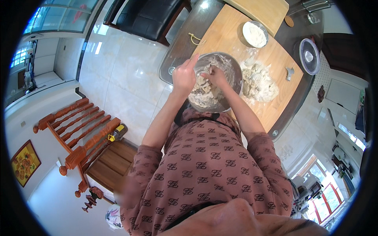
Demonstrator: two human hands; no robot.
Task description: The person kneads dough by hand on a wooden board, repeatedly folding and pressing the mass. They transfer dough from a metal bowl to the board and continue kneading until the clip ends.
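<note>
A large metal mixing bowl [238, 81] is before me at the table's near edge, tilted towards me. In it lies shaggy, floury dough [203, 91], with flour smeared up the inner wall. At the bowl's left rim, my left hand [184, 76] grips the edge with some fingers stretched out straight. My right hand [218, 77] reaches inside; its fingertips are down at the dough, and whether they close on any of it is hidden. Just right of the bowl, a rough floured dough mass [260, 84] rests on a wooden board [279, 113].
A bowl of flour [255, 34] stands at the board's far side. A small metal piece [289, 73] lies near its right edge, a string loop [196, 39] at its left. Beyond are a round plastic lid [309, 57] and a pale wooden slab [262, 11]. A black chair [147, 19] stands left.
</note>
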